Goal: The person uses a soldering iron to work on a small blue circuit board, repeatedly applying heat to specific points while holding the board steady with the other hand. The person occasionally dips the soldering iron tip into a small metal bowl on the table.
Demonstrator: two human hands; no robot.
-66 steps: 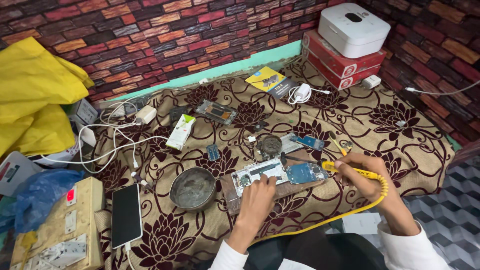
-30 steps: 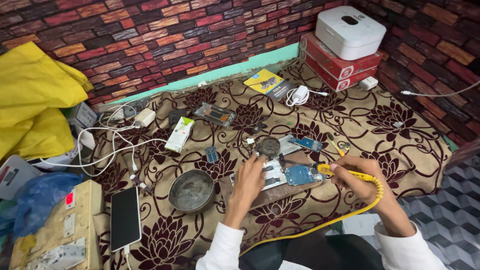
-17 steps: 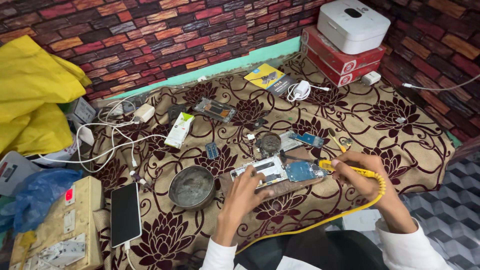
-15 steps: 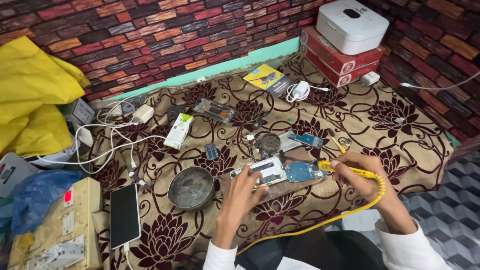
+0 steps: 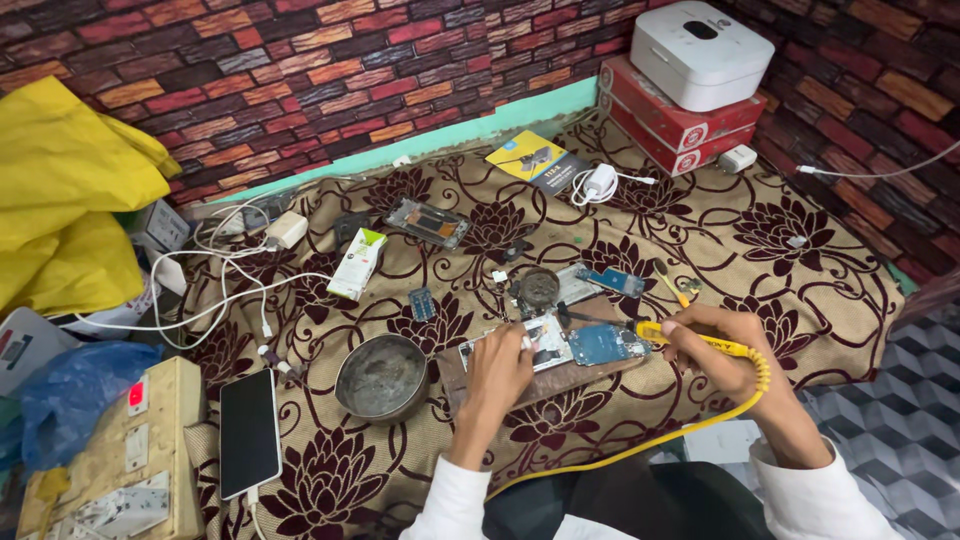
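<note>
An opened phone with a blue circuit board [image 5: 598, 345] lies on a brown wooden board [image 5: 560, 380] on the patterned cloth. My left hand [image 5: 497, 365] rests on the phone's left part, fingers pressing it down. My right hand [image 5: 722, 352] grips a yellow soldering iron [image 5: 700, 341] by its handle, its dark tip pointing left over the circuit board. A yellow cable [image 5: 640, 447] runs from the iron back toward me.
A dark metal bowl [image 5: 381, 376] sits left of the board, a white phone [image 5: 248, 431] further left. A round tin [image 5: 539, 288], small boards, a phone frame [image 5: 429, 222], a charger and white cables lie behind. Red boxes with a white device [image 5: 700, 52] stand at the back right.
My left hand reached forward past the phone, then came back onto its left part. My right hand has kept the soldering iron in almost the same place.
</note>
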